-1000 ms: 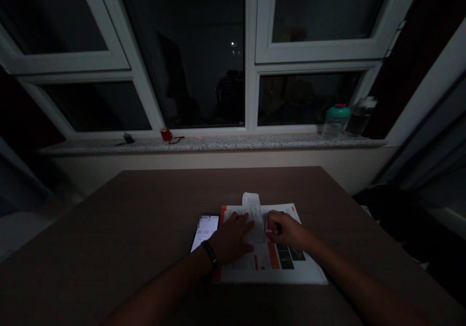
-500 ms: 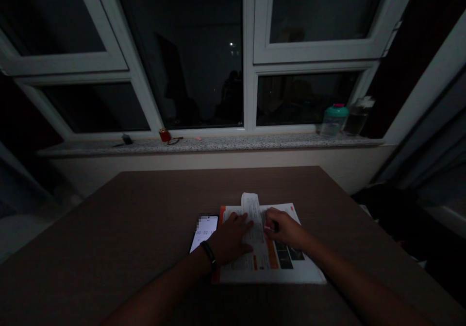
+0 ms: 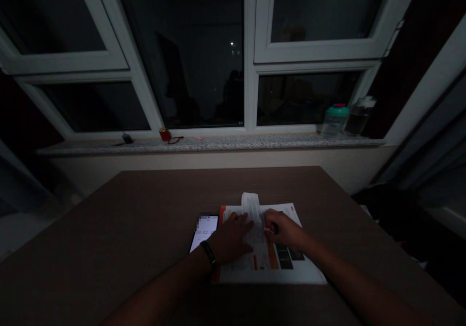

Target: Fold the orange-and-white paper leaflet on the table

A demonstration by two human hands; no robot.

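A printed booklet with orange bands and dark photos lies on the table. Across its upper part runs a narrow printed paper strip, its top end sticking out past the booklet's far edge. My left hand rests on the strip and the page with its fingers spread, a dark band on the wrist. Against the strip's right edge, my right hand is closed, fingers curled tight. Whatever is inside those fingers is hidden by the hand and the dim light. A phone with a lit timer screen lies left of the booklet.
The brown table reaches toward a wall below a stone windowsill. On the sill stand a shaker bottle with a teal lid, a clear bottle, a small red jar and a small dark bottle.
My right hand has shifted very slightly beside the strip, still closed. My left hand, the strip and the booklet stay in place.
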